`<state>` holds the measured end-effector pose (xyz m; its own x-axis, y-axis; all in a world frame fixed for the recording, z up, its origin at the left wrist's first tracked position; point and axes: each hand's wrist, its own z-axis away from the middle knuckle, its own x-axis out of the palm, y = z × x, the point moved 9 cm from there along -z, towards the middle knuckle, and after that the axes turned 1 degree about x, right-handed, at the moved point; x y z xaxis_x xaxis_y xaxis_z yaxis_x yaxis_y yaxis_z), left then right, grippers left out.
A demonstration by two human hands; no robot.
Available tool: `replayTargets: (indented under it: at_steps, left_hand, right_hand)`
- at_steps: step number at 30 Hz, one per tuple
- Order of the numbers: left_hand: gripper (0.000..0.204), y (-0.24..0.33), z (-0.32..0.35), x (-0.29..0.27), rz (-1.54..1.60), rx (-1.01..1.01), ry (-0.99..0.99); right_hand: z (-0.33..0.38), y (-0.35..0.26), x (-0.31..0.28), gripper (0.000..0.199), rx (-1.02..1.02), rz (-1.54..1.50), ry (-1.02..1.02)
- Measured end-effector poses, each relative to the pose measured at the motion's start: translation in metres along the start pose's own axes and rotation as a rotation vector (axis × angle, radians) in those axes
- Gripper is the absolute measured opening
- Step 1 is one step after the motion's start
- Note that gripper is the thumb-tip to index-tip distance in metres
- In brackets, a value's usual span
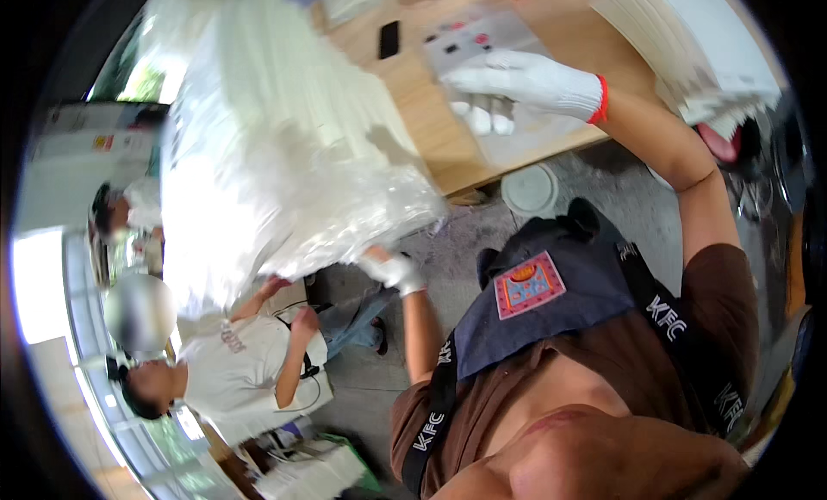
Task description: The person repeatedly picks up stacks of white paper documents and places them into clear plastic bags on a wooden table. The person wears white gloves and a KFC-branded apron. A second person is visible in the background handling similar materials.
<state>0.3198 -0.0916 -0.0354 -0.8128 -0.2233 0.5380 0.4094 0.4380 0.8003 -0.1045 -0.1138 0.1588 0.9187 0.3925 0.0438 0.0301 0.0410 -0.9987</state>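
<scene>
From the head camera, the left hand (pixel 394 270) in its white glove is gripping the lower corner of a big clear plastic bundle (pixel 284 164) overhanging the worktop's (pixel 448 147) near edge. The gloved right hand (pixel 521 82) is pinching a clear sheet (pixel 482 48) lying flat mid-worktop. Looks like mid-sorting; next calls for steadying that sagging bundle.

A light wooden table (pixel 435 130) carries the things. Directly on it lies a clear plastic sheet (pixel 517 112) with small red and black printed marks, a black phone (pixel 389 39) near the far side, and a large bundle of white strips wrapped in clear plastic (pixel 276 147) that overhangs the table's near edge. Below, the grey concrete floor (pixel 448 242) bears a round pale lid (pixel 529 190).
</scene>
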Motion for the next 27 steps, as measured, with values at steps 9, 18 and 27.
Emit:
replayTargets:
  at_steps: [9,18,27]
  left_hand:
    - [0.018,-0.215,0.137,0.329,-1.213,0.321,-1.138]
    - [0.013,-0.288,0.094,0.326,-0.829,-0.325,-1.150]
    - [0.014,-0.247,0.004,0.374,0.037,-0.594,-0.651]
  right_hand:
    - [0.139,0.192,-0.067,0.036,0.252,-0.336,0.502]
    - [0.104,0.275,-0.068,0.040,0.357,-0.529,0.605]
    - [0.026,0.300,-0.136,0.060,0.293,0.685,0.762]
